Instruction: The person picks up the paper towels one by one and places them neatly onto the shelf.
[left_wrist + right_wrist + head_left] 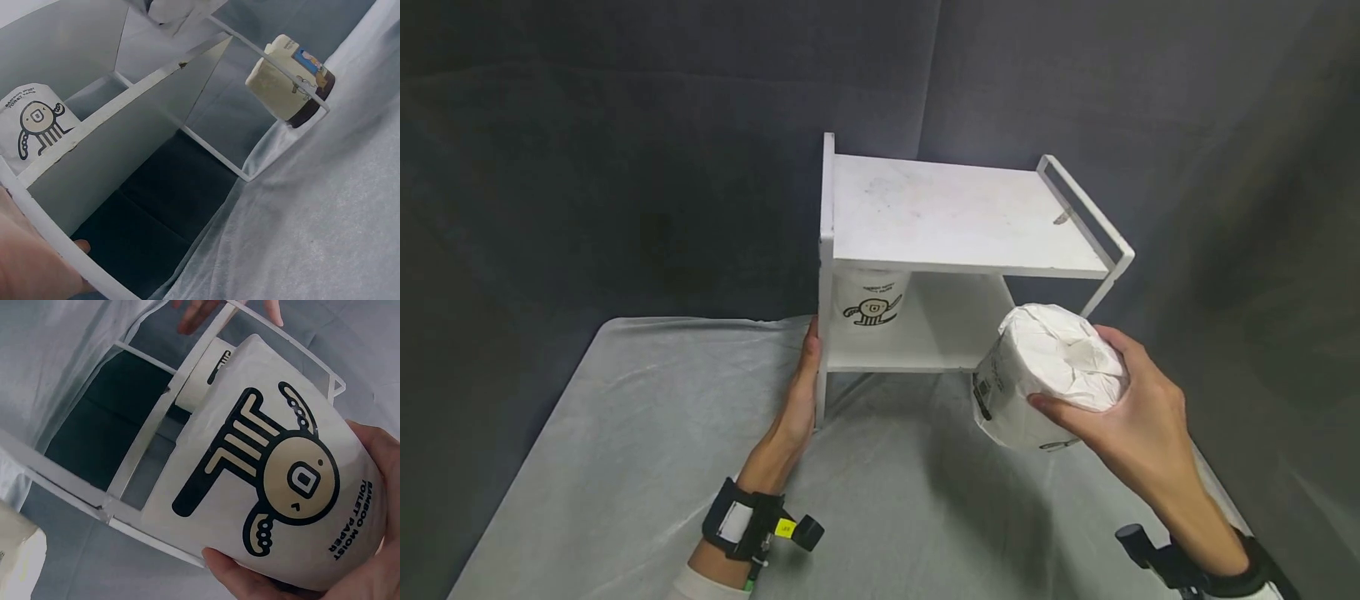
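Observation:
A white paper-wrapped toilet roll [1063,354] with a cartoon print is in my right hand [1138,417], thumb and fingers gripping it near the top. It is tilted, in the air before the right part of a white two-tier shelf [940,212]. The right wrist view shows the roll's printed side [294,475] close up. My left hand [793,400] holds the shelf's left side panel, one fingertip [82,245] showing past the panel in the left wrist view. A second wrapped roll [871,300] stands on the lower tier against the left panel, its top hidden by the upper tier.
Beyond the shelf's right frame, in the left wrist view, stands a cream package [287,81] with a picture and a dark base; the head view does not show it. Grey cloth covers the table [640,450], and a dark curtain [662,167] hangs behind.

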`<state>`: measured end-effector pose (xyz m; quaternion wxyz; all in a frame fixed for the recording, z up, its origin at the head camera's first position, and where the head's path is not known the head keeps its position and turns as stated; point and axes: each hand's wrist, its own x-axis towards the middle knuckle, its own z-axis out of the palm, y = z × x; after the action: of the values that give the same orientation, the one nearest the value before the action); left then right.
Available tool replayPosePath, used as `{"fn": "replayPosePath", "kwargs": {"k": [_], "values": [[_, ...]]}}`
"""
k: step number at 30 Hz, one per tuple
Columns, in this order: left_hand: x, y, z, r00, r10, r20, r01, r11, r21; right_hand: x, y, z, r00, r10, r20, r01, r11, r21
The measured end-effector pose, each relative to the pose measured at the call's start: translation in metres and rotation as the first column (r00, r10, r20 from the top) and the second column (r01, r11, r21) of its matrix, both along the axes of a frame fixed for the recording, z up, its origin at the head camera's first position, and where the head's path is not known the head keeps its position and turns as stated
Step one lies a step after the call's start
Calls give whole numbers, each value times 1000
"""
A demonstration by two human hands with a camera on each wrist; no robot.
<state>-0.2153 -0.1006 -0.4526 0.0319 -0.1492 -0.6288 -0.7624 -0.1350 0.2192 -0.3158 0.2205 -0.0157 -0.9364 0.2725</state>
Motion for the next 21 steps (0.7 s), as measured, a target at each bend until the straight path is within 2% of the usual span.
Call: {"fn": "replayPosePath", "kwargs": {"k": [6,13,21], "values": [[1,1,0,1000,7,13,-7,1000,-6,-13,-10,1,999,42,-18,-43,999,-9],[1,3,-1,1000,-7,-27,8,1000,14,-26,-16,0,997,60,-42,-60,998,11],[0,2,1,1000,0,1,0,1000,12,-42,-25,-4,992,86,-93,-86,996,5]]}}
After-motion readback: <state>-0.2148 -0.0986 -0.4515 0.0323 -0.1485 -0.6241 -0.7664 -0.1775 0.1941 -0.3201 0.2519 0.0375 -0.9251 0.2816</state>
